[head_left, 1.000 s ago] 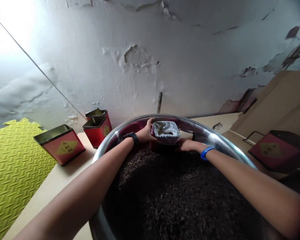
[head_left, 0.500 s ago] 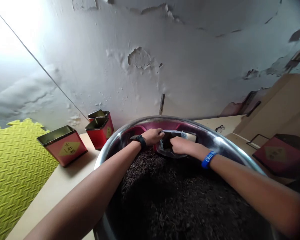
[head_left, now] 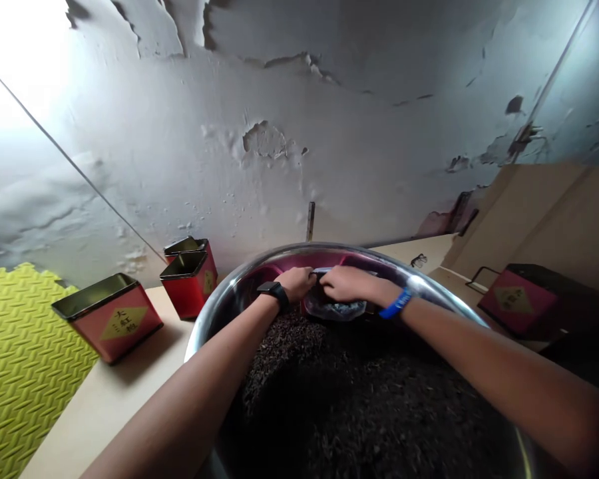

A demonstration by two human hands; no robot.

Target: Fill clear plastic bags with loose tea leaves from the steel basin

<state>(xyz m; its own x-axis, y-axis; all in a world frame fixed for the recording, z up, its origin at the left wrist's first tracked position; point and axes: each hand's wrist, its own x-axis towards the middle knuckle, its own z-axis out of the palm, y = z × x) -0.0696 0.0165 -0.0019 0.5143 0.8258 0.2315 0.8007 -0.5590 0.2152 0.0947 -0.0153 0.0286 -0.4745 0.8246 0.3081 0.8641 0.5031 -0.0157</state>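
- The plastic bag (head_left: 335, 308) sat at mid-frame against the far inner wall of the steel basin (head_left: 219, 296), its belly resting on the loose tea leaves (head_left: 359, 399).
- The left hand (head_left: 297, 283), a black watch (head_left: 272, 291) on its wrist, was curled closed on the bag's upper edge. The right hand (head_left: 347, 284), with a blue wristband (head_left: 397, 303), was closed on the same edge just beside it.
- The bag looked like thin, crinkly film: soft, limp and a little slick. I judged it would be light but saggy with leaves inside, so best gripped at the gathered mouth with support beneath.
- The basin was round and polished, with a rolled rim and a red tint along its far wall. The leaves looked dark, dry and crumbly.
- At the left of the frame stood three open, square red tins (head_left: 104, 318), gold-rimmed, on a pale tabletop (head_left: 104, 406).
- A ridged yellow-green foam mat (head_left: 14, 359) filled the lower left, and the peeling wall (head_left: 299, 100) ran across the top.
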